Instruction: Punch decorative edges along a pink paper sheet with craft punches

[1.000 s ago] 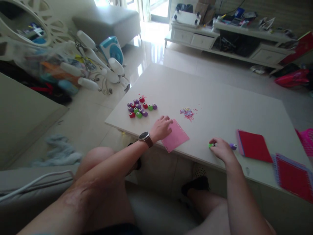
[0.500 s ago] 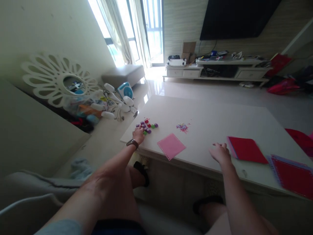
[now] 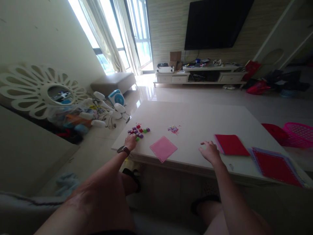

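Observation:
My left hand (image 3: 130,141), with a watch on the wrist, is at the near edge of a group of small purple, red and green round pieces (image 3: 140,135) on the white table (image 3: 195,120). Its fingertips touch or hover over the nearest ones; what they hold, if anything, is hidden. A pink square sheet (image 3: 163,148) lies to its right by the front edge, with a small heap of colourful bits (image 3: 173,129) behind it. My right hand (image 3: 209,150) hovers over the table with fingers apart and nothing in them, left of a red-topped stack of sheets (image 3: 232,145).
Another red and purple stack (image 3: 275,164) lies at the table's right end. Beyond that end is a pink basket (image 3: 299,133). A white multi-armed lamp (image 3: 110,112) and a fan box (image 3: 116,98) stand on the floor at the left.
The view has turned to the right, so most things appear further left. My left hand stays at the round pieces. My right hand remains above the table with its fingers apart.

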`<action>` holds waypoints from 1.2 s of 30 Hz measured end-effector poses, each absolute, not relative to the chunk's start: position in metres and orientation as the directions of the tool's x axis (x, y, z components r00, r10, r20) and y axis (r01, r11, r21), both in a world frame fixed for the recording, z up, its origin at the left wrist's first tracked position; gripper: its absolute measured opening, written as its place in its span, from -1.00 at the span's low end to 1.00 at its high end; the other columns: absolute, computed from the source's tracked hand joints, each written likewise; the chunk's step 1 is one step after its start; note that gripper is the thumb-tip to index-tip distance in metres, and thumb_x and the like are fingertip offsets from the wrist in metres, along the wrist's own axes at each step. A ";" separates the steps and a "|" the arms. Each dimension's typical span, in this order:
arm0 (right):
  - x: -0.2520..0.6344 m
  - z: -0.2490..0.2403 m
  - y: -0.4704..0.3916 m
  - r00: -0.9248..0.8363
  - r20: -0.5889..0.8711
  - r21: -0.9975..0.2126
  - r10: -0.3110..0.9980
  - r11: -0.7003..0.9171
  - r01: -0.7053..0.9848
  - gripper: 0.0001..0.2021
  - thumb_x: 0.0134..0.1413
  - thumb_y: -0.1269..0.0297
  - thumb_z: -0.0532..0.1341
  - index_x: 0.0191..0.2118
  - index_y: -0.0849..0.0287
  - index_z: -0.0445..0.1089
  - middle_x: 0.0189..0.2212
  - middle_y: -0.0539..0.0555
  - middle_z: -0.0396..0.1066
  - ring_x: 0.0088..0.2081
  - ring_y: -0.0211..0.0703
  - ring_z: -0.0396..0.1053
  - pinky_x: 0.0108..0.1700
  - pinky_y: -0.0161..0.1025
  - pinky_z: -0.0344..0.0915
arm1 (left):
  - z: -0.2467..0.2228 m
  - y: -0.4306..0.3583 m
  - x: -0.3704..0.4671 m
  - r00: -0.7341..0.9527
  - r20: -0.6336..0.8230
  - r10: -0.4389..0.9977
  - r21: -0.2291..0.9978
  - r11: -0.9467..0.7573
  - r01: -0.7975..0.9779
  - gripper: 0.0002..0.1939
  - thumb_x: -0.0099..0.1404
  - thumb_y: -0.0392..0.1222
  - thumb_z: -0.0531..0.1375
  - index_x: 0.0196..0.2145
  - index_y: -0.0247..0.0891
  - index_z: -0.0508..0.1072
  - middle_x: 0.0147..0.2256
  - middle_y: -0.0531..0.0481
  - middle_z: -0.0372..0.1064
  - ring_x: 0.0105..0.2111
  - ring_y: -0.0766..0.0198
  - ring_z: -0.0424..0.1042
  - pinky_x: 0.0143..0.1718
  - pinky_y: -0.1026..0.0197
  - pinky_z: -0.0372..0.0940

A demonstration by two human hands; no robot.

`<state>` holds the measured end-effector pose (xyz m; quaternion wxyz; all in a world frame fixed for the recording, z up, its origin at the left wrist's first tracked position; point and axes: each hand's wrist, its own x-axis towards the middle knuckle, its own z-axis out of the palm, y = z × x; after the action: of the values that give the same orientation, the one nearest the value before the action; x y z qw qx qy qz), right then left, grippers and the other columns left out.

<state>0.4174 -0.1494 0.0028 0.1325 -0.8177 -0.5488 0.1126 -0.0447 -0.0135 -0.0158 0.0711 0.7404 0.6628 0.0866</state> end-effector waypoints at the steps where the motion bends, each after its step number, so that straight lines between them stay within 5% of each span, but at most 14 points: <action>1: 0.413 0.003 -0.146 0.326 -0.020 -0.398 0.945 -0.307 0.864 -0.73 0.14 0.29 0.21 -0.07 0.21 0.51 0.00 0.28 0.44 0.07 0.15 0.40 0.11 0.00 0.32 | -0.013 -0.015 -0.038 0.118 0.047 0.992 0.237 -0.126 0.963 -0.82 0.29 -0.37 0.17 -0.14 -0.33 0.44 -0.11 -0.25 0.47 -0.03 0.02 0.42 0.03 0.01 0.30; 5: 0.372 0.002 -0.133 0.087 -0.066 -0.720 0.994 -0.107 0.686 -0.82 0.17 0.29 0.21 -0.15 0.21 0.48 -0.17 0.20 0.53 -0.21 -0.06 0.49 -0.09 -0.12 0.41 | -0.003 -0.033 0.019 0.344 0.136 0.929 0.440 -0.368 0.819 -0.84 0.35 -0.29 0.20 -0.10 -0.26 0.43 -0.11 -0.12 0.49 -0.10 0.18 0.46 -0.04 0.15 0.35; 9: 0.316 -0.002 -0.129 -0.115 -0.083 -0.951 0.990 -0.045 0.306 -0.62 0.14 0.08 0.31 0.02 0.13 0.41 0.03 0.18 0.48 -0.13 -0.08 0.51 -0.13 -0.15 0.45 | 0.006 -0.064 0.088 0.600 0.267 0.754 0.652 -0.600 0.464 -0.88 0.36 -0.24 0.22 -0.14 -0.20 0.47 -0.14 -0.06 0.49 -0.17 0.22 0.47 -0.10 0.15 0.37; 13: 0.291 -0.013 -0.128 -0.144 -0.057 -0.998 0.988 -0.056 0.015 -0.56 0.01 0.00 0.42 -0.06 0.10 0.40 -0.14 0.08 0.53 -0.16 -0.10 0.51 -0.10 -0.18 0.43 | 0.002 -0.082 0.114 0.643 0.239 0.727 0.722 -0.576 0.383 -0.84 0.32 -0.26 0.26 -0.12 -0.20 0.47 -0.18 -0.05 0.49 -0.13 0.19 0.48 -0.09 0.13 0.39; 17: 0.300 -0.023 -0.130 -0.062 -0.148 -0.989 0.987 -0.149 -0.014 -0.60 -0.05 -0.02 0.45 -0.21 0.12 0.40 -0.28 0.05 0.54 -0.21 -0.10 0.50 -0.12 -0.19 0.41 | -0.011 -0.081 0.110 0.665 0.174 0.726 0.773 -0.519 0.365 -0.76 0.35 -0.21 0.25 -0.03 -0.18 0.41 -0.07 -0.07 0.46 -0.10 0.17 0.49 -0.07 0.09 0.41; 23: 0.323 -0.032 -0.126 0.188 -0.279 -0.960 0.942 -0.277 -0.035 -0.51 -0.17 0.02 0.51 -0.24 0.12 0.31 -0.35 0.02 0.52 -0.26 -0.09 0.52 -0.12 -0.16 0.41 | -0.027 -0.076 0.104 0.816 0.023 0.577 0.627 -0.644 0.438 -0.51 0.19 -0.19 0.36 0.05 -0.22 0.36 0.06 -0.20 0.40 0.10 -0.03 0.41 0.12 -0.05 0.35; 27: 0.329 -0.038 -0.119 0.278 -0.251 -0.967 0.927 -0.250 -0.040 -0.52 -0.18 0.00 0.49 -0.22 0.13 0.35 -0.26 0.01 0.46 -0.23 -0.10 0.53 -0.08 -0.13 0.43 | -0.035 -0.089 0.094 0.873 -0.028 0.488 0.481 -0.758 0.439 -0.27 0.06 -0.07 0.45 0.14 -0.27 0.33 0.24 -0.31 0.26 0.32 -0.20 0.17 0.30 -0.15 0.19; 31: 0.331 -0.046 -0.120 0.285 -0.202 -0.941 0.937 -0.266 0.209 -0.56 -0.09 -0.09 0.41 -0.24 0.16 0.41 -0.26 0.11 0.50 -0.22 -0.07 0.48 -0.13 -0.12 0.43 | -0.041 -0.110 0.086 0.856 -0.076 0.512 0.368 -0.783 0.501 -0.13 0.06 -0.14 0.41 0.28 -0.28 0.21 0.37 -0.35 0.08 0.39 -0.23 0.05 0.29 -0.14 0.19; 36: 0.333 -0.052 -0.127 0.261 -0.189 -0.878 0.947 -0.282 0.388 -0.53 -0.10 -0.17 0.40 -0.29 0.14 0.38 -0.29 0.12 0.51 -0.30 -0.08 0.47 -0.21 -0.14 0.44 | -0.037 -0.122 0.088 0.837 -0.116 0.534 0.255 -0.799 0.545 -0.23 0.16 -0.37 0.24 0.32 -0.34 0.15 0.38 -0.40 0.06 0.39 -0.20 0.05 0.26 -0.14 0.23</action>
<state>0.3326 -0.1275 -0.0515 0.3670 -0.7041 -0.4738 0.3809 0.0883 -0.1219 -0.0369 0.1402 0.9482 0.2845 -0.0190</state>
